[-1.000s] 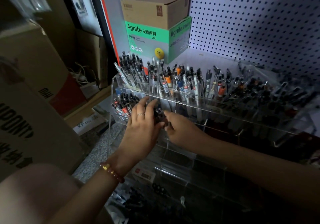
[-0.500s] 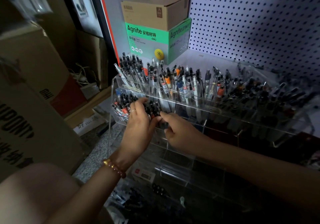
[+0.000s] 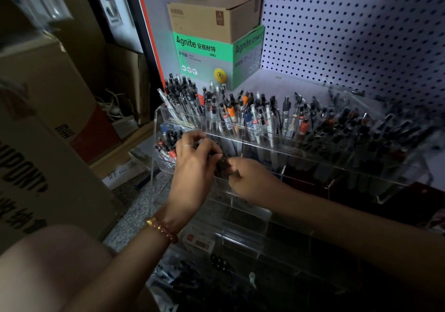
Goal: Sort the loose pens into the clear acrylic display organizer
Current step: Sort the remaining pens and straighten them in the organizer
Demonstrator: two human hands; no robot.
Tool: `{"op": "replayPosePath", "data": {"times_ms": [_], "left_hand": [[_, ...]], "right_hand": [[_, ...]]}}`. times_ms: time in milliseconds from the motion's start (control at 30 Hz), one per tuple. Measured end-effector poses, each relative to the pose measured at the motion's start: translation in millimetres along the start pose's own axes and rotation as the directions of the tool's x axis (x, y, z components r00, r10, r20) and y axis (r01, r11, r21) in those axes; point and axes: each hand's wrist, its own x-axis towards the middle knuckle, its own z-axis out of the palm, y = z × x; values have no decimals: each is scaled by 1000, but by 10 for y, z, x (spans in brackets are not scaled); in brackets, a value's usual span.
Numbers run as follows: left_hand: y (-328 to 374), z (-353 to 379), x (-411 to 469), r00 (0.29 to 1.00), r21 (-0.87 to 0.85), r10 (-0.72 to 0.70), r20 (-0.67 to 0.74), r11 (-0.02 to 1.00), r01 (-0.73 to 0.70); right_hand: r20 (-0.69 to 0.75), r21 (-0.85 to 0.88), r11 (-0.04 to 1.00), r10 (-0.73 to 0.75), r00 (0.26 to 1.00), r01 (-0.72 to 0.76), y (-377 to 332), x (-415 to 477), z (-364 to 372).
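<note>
Pegboard [image 3: 349,46] backs the organizer [image 3: 337,158]. At its left end, middle row, the left hand [image 3: 192,167] grips a bundle of dark pens [image 3: 222,163]; the right hand [image 3: 252,181] pinches one. Step, as judged: slotting. Next: seat each pen upright in its compartment.

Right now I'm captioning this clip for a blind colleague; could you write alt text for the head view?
Left hand and right hand both grip a bunch of dark pens at a lower tier of a clear acrylic organizer. Its top tier is packed with upright pens; a green box stands behind.
</note>
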Motion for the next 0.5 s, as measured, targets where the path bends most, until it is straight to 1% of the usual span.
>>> {"op": "replayPosePath", "data": {"times_ms": [100,167,233,333,400,500], "left_hand": [[4,-3,46,999,-16,28,-41,999,-29],[8,-7,78,998,-29,50,-47,998,-51],[11,-7,95,997,-63,60,-44,996,-62],[26,-20,96,999,-146,1,-48,989,-8],[15,-28,96,999,-166,-29,-45,986,21],[0,-41,104,998,-172,-53,-35,984,46]], "right_hand": [[-1,-119,993,11,1000,-11,-8,13,-45],[15,-149,989,-9,1000,11,-19,26,-51],[9,-135,991,-20,1000,21,-9,37,-22],[-55,-89,996,-15,998,11,13,38,11],[-81,-66,998,-20,997,14,34,44,20],[-76,-60,997,-48,996,44,56,46,50]]}}
